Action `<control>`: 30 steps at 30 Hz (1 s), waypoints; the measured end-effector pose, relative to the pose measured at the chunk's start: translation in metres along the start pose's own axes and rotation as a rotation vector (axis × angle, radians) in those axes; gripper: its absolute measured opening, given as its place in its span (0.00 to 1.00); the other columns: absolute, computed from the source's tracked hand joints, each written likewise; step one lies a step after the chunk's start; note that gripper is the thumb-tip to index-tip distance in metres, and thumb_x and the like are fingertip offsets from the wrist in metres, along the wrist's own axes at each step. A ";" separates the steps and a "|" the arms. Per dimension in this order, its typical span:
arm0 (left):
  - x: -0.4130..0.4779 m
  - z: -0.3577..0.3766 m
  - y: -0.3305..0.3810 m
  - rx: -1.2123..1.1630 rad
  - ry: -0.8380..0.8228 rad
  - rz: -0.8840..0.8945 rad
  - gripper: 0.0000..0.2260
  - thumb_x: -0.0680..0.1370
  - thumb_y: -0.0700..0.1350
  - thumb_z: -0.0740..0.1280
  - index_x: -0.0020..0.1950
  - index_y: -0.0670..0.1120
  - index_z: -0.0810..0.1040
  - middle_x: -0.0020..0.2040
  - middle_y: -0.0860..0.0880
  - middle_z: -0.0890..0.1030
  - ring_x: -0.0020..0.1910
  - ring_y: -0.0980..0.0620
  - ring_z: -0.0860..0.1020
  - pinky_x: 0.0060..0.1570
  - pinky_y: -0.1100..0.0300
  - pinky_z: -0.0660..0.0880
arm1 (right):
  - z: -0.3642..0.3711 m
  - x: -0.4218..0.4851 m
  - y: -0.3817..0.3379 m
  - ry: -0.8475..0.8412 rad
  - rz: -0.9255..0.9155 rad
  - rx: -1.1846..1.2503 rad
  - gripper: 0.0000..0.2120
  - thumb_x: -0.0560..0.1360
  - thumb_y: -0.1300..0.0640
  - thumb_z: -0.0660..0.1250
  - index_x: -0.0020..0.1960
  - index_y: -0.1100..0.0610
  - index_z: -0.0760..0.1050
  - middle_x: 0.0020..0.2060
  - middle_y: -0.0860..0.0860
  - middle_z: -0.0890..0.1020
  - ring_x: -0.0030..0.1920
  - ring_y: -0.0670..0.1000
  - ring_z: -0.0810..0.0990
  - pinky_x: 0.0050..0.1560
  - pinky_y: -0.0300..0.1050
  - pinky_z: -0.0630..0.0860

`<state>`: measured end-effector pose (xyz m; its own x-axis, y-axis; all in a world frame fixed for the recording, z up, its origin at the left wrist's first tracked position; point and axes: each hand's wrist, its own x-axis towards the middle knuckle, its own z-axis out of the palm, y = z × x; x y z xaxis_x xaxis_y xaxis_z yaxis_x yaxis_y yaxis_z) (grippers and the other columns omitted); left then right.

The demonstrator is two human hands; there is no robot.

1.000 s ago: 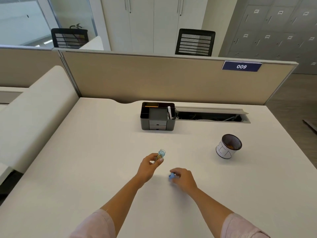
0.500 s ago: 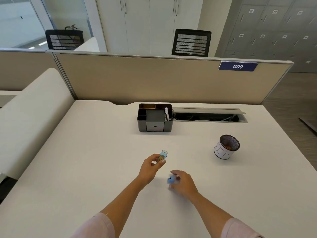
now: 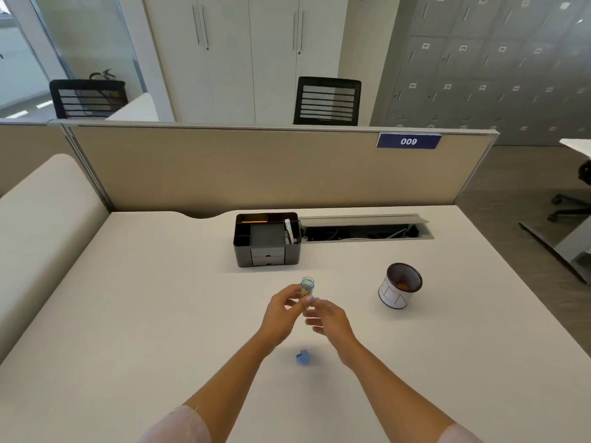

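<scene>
My left hand (image 3: 281, 310) grips a small clear vial (image 3: 307, 285) with a blue rim and yellow-orange contents, holding it upright above the middle of the white desk (image 3: 144, 314). My right hand (image 3: 329, 318) hovers just to the right of the vial's lower end, blurred, with loosely bent fingers that hold nothing; whether the fingertips touch the vial is unclear. A small blue cap (image 3: 302, 358) lies on the desk below and between both hands, free of them.
A black desk organiser (image 3: 267, 239) stands at the back centre beside an open cable tray (image 3: 364, 231). A white cup with a dark inside (image 3: 399, 286) sits to the right. A beige partition (image 3: 256, 167) labelled 009 closes off the far edge.
My right hand let go of the blue cap, which now lies on the desk, and moved up to the vial. The left hand kept hold of the vial.
</scene>
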<state>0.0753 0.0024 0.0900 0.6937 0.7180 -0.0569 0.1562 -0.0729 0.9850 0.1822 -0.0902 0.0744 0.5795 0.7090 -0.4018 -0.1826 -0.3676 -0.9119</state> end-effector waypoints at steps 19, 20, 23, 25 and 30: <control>0.063 0.072 0.063 0.213 -0.179 0.153 0.23 0.80 0.57 0.62 0.73 0.53 0.68 0.72 0.49 0.67 0.70 0.48 0.67 0.69 0.47 0.68 | -0.095 0.006 -0.067 -0.047 0.039 0.999 0.14 0.79 0.57 0.66 0.61 0.64 0.78 0.45 0.55 0.87 0.41 0.47 0.86 0.43 0.37 0.83; 0.066 0.076 0.062 0.258 -0.187 0.155 0.25 0.79 0.58 0.62 0.75 0.52 0.65 0.75 0.49 0.66 0.72 0.48 0.66 0.70 0.47 0.67 | -0.104 0.009 -0.066 -0.010 0.041 1.004 0.13 0.78 0.58 0.66 0.60 0.64 0.79 0.45 0.56 0.87 0.41 0.47 0.86 0.42 0.37 0.83; 0.076 0.089 0.058 0.401 -0.219 0.177 0.30 0.78 0.62 0.59 0.77 0.54 0.59 0.78 0.50 0.61 0.76 0.48 0.60 0.72 0.46 0.63 | -0.131 0.018 -0.068 0.115 0.041 1.013 0.13 0.77 0.60 0.68 0.58 0.66 0.78 0.44 0.59 0.86 0.40 0.49 0.86 0.39 0.39 0.84; 0.081 0.096 0.052 0.471 -0.238 0.191 0.31 0.78 0.64 0.58 0.78 0.55 0.58 0.79 0.51 0.59 0.77 0.48 0.58 0.73 0.46 0.60 | -0.148 0.024 -0.069 0.205 0.041 0.981 0.12 0.76 0.61 0.69 0.57 0.67 0.78 0.45 0.59 0.85 0.39 0.49 0.85 0.37 0.38 0.84; 0.093 0.116 0.037 0.733 -0.339 0.271 0.31 0.79 0.64 0.56 0.79 0.53 0.53 0.81 0.52 0.54 0.79 0.48 0.52 0.76 0.47 0.54 | -0.186 0.043 -0.070 0.506 0.008 0.793 0.12 0.75 0.66 0.70 0.57 0.70 0.77 0.51 0.62 0.81 0.43 0.51 0.81 0.37 0.37 0.83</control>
<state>0.2272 -0.0138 0.1019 0.9276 0.3735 0.0045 0.2892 -0.7259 0.6240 0.3680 -0.1461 0.1361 0.8180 0.2937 -0.4945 -0.5681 0.2780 -0.7746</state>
